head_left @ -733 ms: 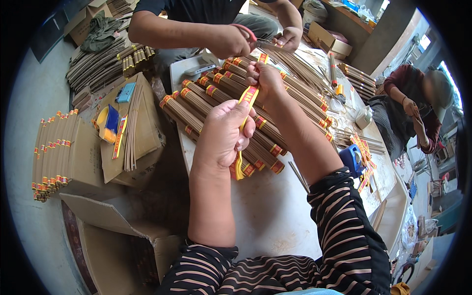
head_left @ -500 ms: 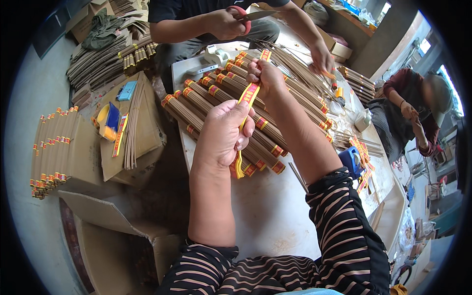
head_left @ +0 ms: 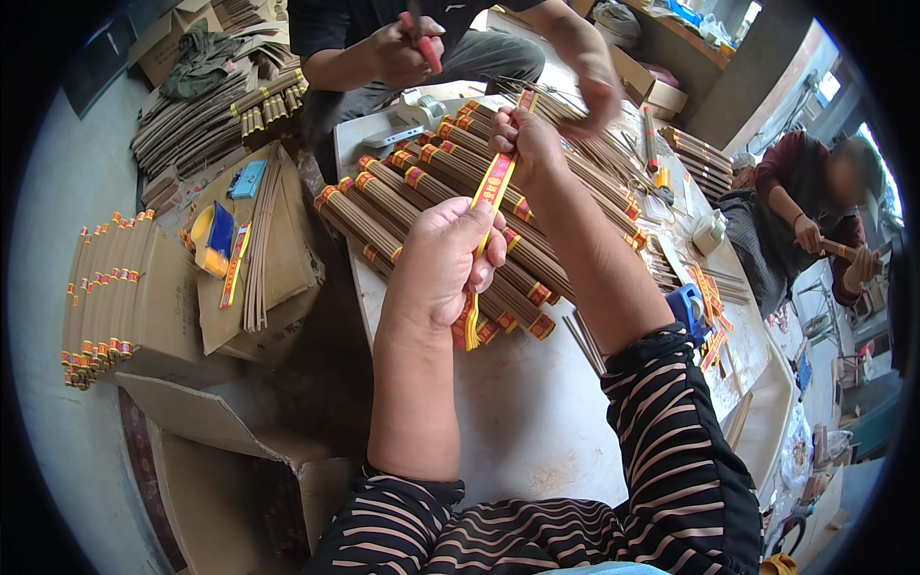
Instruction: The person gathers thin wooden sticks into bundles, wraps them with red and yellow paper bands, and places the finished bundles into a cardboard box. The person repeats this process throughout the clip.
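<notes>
My left hand [head_left: 448,257] is closed around yellow-and-red paper label strips, and their narrow yellow ends hang out below the fist. From its thumb a strip [head_left: 496,178] slants up to my right hand [head_left: 525,144], whose fingers pinch it near the upper end. The strip looks taut between the two hands. Beneath them, bundles of brown incense sticks [head_left: 383,201] lie side by side on the white table [head_left: 527,412], with red-and-yellow bands around their ends. How many strips are in my left fist is hidden.
Opposite, a co-worker holds red-handled scissors [head_left: 422,43]. Another person at right holds a stick bundle [head_left: 839,249]. A blue tape dispenser [head_left: 686,309] and loose labels [head_left: 711,307] lie by my right forearm. Cardboard boxes [head_left: 206,422] and stacked bundles [head_left: 101,297] stand left.
My hands have shifted slightly right, still holding the strip. The co-worker opposite has turned the scissors upright and moved the other hand up and left. The person at right now shows a bundle.
</notes>
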Tool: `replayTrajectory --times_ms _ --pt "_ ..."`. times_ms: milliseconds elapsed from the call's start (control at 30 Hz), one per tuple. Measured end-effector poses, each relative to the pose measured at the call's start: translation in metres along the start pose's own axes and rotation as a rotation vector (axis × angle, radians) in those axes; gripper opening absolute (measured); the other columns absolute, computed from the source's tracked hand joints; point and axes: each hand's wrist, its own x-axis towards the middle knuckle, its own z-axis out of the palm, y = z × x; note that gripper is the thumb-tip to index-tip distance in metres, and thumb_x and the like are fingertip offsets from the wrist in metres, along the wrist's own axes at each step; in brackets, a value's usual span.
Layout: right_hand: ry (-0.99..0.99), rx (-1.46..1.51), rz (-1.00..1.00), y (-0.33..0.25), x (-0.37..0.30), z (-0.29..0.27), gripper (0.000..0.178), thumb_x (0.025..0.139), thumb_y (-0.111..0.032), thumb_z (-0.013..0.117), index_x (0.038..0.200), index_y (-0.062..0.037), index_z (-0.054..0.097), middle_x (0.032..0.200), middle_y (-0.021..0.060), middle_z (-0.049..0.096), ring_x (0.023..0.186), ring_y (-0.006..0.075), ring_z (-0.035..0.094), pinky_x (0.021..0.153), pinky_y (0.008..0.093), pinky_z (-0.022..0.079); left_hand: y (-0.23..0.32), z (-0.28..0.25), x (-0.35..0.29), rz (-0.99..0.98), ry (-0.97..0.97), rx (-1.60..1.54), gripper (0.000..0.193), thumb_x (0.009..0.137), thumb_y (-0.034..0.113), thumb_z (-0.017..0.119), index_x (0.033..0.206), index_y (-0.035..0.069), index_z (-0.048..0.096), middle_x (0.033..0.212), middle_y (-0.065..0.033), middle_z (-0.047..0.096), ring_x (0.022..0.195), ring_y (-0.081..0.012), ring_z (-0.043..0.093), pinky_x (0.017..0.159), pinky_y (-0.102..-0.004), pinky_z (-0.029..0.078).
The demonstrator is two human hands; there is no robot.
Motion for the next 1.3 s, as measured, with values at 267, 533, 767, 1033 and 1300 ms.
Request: replayTrajectory --times_ms 267,533,767,1033,1300 --pt "0.018 0.016 0.039 -0.002 0.009 -0.001 0.013 0.092 -0.01 0.031 0.084 -0.004 0.039 0.064 0.0013 0.039 0.046 0.0077 0.029 0.041 0.0225 0.025 0.005 0.0 -0.005 -0.003 -0.033 0.055 0.018 0.09 0.019 0.051 0.087 0.001 0.05 0.06 -0.0044 0.051 0.041 -0.0046 0.038 0.036 -0.017 0.031" --pt "-0.055 0.106 0.088 -0.017 0.015 -0.003 0.011 0.094 -0.01 0.031 0.088 -0.002 0.037 0.064 0.0023 0.04 0.047 0.0083 0.032 0.042 0.0204 0.03 -0.009 -0.001 0.007 0.007 -0.021 0.1 0.017 0.091 0.018 0.048 0.085 0.002 0.051 0.06 -0.0031 0.051 0.039 -0.0038 0.037 0.035 -0.0163 0.03" --pt "-0.027 0.087 0.066 0.005 -0.04 0.015 0.016 0.095 -0.013 0.031 0.088 -0.0015 0.039 0.063 0.0014 0.039 0.046 0.0069 0.033 0.04 0.0194 0.032 -0.012 -0.003 0.011 0.005 0.009 0.1 0.017 0.091 0.018 0.048 0.084 0.003 0.05 0.059 -0.0025 0.051 0.039 -0.0036 0.038 0.035 -0.0159 0.03" --pt "0.042 0.087 0.049 0.006 -0.056 0.021 0.014 0.094 -0.012 0.033 0.092 -0.0012 0.041 0.066 0.0021 0.042 0.046 0.0061 0.033 0.039 0.0196 0.029 -0.014 -0.001 0.013 0.025 0.008 0.09 0.018 0.091 0.017 0.046 0.082 0.003 0.05 0.058 -0.0021 0.05 0.038 -0.0035 0.036 0.034 -0.0167 0.029" --pt "0.024 0.1 0.035 0.008 -0.05 0.016 0.016 0.095 -0.013 0.032 0.09 -0.0013 0.042 0.064 0.0014 0.041 0.045 0.006 0.032 0.038 0.0197 0.028 -0.014 -0.001 0.013 0.015 0.013 0.08 0.019 0.091 0.017 0.046 0.081 0.002 0.05 0.057 -0.0021 0.05 0.039 -0.0033 0.035 0.034 -0.0163 0.027"
